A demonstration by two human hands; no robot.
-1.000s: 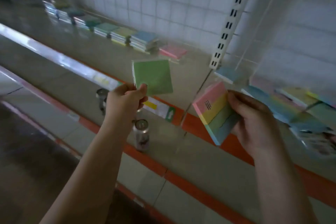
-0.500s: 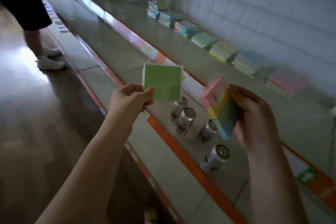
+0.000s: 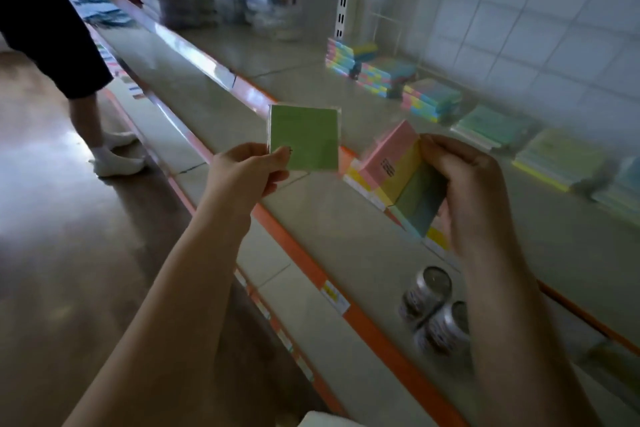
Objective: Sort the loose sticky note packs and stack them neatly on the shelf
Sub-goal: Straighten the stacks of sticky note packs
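Here the left hand (image 3: pixel 247 172) pinches a green pack (image 3: pixel 304 137) by its corner, face up, seemingly to read its colour; the right hand (image 3: pixel 465 191) grips a striped pack (image 3: pixel 403 178); sorted stacks (image 3: pixel 429 99) line the far shelf (image 3: pixel 242 55); cans (image 3: pixel 436 314) sit near, below; nothing blocks the reach.

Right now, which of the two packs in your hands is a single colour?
The green pack, pinched at its lower left corner by the left hand. The striped pack gripped by the right hand runs pink, yellow, green and blue.
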